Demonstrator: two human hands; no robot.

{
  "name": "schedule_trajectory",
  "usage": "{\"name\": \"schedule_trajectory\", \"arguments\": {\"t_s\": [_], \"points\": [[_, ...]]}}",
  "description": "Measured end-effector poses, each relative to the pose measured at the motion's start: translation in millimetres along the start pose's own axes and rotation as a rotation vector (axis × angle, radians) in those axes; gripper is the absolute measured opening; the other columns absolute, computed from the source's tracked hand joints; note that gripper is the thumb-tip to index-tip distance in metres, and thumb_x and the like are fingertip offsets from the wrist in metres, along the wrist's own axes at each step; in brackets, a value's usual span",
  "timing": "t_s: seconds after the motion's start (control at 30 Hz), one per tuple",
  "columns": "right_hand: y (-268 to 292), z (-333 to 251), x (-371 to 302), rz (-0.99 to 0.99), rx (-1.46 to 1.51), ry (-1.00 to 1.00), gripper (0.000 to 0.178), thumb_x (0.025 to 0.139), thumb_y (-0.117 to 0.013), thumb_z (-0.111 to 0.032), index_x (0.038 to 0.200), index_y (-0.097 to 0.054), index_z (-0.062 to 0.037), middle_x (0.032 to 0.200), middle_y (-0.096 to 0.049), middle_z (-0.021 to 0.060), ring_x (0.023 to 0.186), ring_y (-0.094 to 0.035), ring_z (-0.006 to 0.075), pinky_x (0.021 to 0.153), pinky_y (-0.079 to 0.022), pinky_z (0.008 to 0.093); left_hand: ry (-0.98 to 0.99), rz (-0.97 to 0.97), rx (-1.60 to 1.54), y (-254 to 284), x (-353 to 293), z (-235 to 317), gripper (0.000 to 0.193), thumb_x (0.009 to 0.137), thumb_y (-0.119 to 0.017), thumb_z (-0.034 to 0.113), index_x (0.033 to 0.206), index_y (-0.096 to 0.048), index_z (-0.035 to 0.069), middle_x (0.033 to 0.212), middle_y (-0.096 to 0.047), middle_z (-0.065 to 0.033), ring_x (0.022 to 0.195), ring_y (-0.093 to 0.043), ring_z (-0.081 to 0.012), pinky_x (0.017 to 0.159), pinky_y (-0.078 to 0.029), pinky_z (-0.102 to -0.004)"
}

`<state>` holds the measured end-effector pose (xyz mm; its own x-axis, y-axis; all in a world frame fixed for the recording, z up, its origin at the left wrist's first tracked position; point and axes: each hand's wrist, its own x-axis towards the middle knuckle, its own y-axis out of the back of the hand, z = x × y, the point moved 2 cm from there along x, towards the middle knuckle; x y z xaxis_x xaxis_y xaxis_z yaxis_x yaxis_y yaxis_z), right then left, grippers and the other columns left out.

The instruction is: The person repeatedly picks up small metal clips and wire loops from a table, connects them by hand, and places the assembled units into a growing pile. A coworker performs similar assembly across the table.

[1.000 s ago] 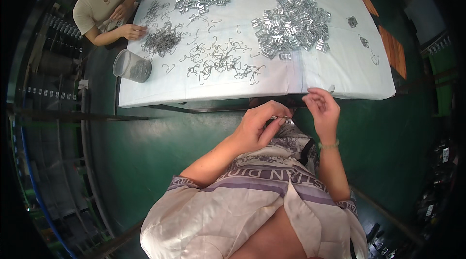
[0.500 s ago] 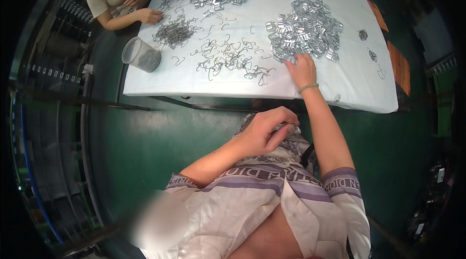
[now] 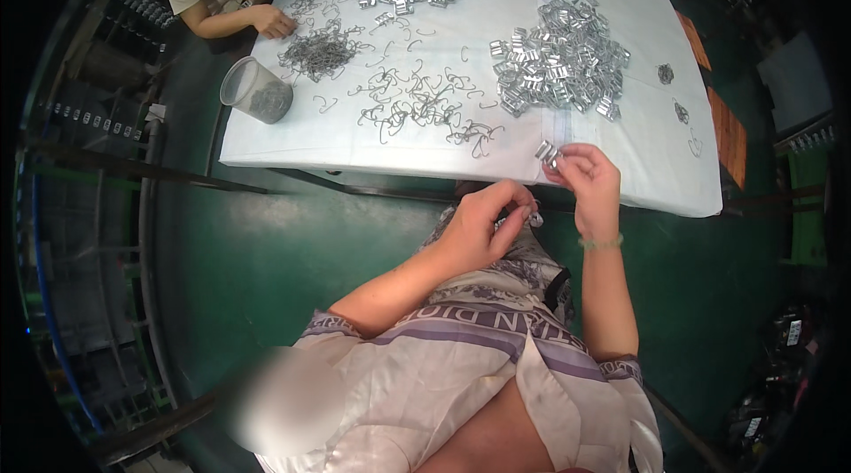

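Observation:
My right hand is raised by the table's near edge, thumb and fingers pinching a shiny metal buckle. Lower and to the left, my left hand is closed in front of my body. Between its thumb and forefinger a small shiny metal piece shows; the other fingers are curled and hide the rest. Beyond my right hand lies a big heap of slotted metal buckles. Bent wire hooks are scattered on the table in front of my left hand.
The table has a white cover. A clear plastic cup partly filled with metal bits stands near its left corner. Denser hooks lie behind it, beside a co-worker's hand. Small wire clumps lie at the right.
My right hand has drawn back from the buckle heap toward me, bringing a buckle off it. My left hand has shifted only slightly and keeps its pinch.

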<state>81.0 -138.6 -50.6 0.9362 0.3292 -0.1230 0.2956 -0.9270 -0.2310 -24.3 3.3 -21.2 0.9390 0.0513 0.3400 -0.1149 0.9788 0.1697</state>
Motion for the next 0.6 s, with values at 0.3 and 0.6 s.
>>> {"name": "schedule_trajectory", "arguments": {"t_s": [0.3, 0.6], "points": [[-18, -23, -59, 0.064, -0.093, 0.171, 0.016, 0.08, -0.061, 0.007, 0.095, -0.057, 0.0066, 0.086, -0.064, 0.0085, 0.078, -0.06, 0.009, 0.069, -0.048, 0.019, 0.046, 0.096, 0.089, -5, 1, 0, 0.007, 0.082, -0.055, -0.003, 0.089, -0.052, -0.001, 0.08, -0.063, -0.0099, 0.072, -0.06, -0.0123, 0.066, -0.048, -0.024], [-26, -20, -64, 0.107, -0.139, 0.273, 0.015, 0.079, -0.061, 0.007, 0.094, -0.057, 0.0068, 0.086, -0.065, 0.0097, 0.079, -0.061, 0.01, 0.069, -0.048, 0.0199, -0.027, 0.153, 0.137, -9, -1, -6, 0.007, 0.082, -0.056, -0.002, 0.089, -0.053, -0.001, 0.078, -0.063, -0.0095, 0.07, -0.06, -0.0125, 0.064, -0.048, -0.024]]}}
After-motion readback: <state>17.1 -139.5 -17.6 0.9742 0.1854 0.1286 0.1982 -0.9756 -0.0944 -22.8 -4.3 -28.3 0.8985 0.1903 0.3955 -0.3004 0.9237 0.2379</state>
